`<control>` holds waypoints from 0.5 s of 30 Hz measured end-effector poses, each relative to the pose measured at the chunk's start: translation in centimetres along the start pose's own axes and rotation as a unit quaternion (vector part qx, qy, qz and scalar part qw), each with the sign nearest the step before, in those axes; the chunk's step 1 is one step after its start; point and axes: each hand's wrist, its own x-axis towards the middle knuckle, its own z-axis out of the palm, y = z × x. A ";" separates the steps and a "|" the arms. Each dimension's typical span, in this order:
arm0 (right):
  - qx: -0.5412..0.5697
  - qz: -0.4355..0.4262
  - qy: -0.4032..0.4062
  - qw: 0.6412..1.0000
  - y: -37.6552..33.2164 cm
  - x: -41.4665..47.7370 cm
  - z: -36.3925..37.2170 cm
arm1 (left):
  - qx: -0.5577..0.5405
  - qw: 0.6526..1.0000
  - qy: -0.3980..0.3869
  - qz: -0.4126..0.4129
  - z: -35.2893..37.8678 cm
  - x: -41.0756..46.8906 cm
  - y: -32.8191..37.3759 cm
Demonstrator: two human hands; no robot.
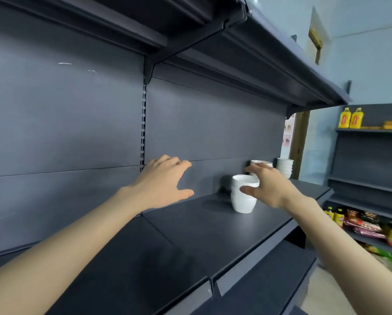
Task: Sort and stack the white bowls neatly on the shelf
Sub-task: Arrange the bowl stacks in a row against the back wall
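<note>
Hands are stretched forward over a dark grey shelf (190, 246) in the head camera's single view. The left hand (165, 180) hovers palm down above the board, fingers spread and nearly straight, thumb wide, holding nothing. Its fingertips come close to the back panel (77, 110), just right of the slotted upright (143, 123).

The right hand (267, 187) is also spread wide, thumb low and fingers high, set about the near stack of white bowls (244, 201). The thumb lies across the stack's side and the fingers pass over its rim. Whether skin presses the bowls cannot be told, and no finger curls round them. That stack stands upright between the two hands, nearer the right one, about midway between the back panel and the front lip (270, 244).

Beyond the right hand's fingers a second stack (264, 163) sits near the back panel, partly hidden by them. A third stack (285, 168) stands further right, close to the shelf's end. A stretch of open board separates the left hand from the near stack, and open board runs from under both forearms to the front lip, where two shelf sections meet at a seam. The upper shelf (258, 53) overhangs both hands, well above them. Past the right forearm, across an aisle, another rack (370, 155) holds yellow bottles (350, 118) and coloured packets (363, 226).
</note>
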 end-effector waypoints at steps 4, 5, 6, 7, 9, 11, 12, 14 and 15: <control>-0.018 0.018 0.008 1.000 4.7 4.1 0.5 | -0.008 1.000 0.005 0.021 3.9 6.4 1.1; -0.021 0.022 0.009 0.999 5.9 5.0 0.4 | -0.013 0.999 0.004 0.029 4.6 8.0 1.7; -0.024 0.028 0.008 0.999 7.3 6.0 0.5 | -0.018 0.999 0.004 0.037 5.4 9.7 2.3; -0.026 0.033 0.010 0.999 8.6 6.9 0.4 | -0.021 0.999 0.005 0.044 6.1 11.3 2.9; -0.029 0.042 0.019 0.999 11.5 8.6 0.4 | -0.025 0.998 0.012 0.058 7.5 14.6 4.3; -0.033 0.055 0.024 0.998 14.5 10.1 0.4 | -0.033 0.997 0.020 0.068 9.0 17.8 5.8; -0.035 0.061 0.025 0.997 16.1 10.8 0.5 | -0.034 0.996 0.023 0.073 9.9 19.3 6.6; -0.032 0.071 0.027 0.997 19.3 12.1 0.8 | -0.033 0.996 0.026 0.079 11.9 22.1 8.4; -0.030 0.074 0.025 0.996 20.9 12.7 0.9 | -0.034 0.996 0.027 0.080 12.9 23.5 9.4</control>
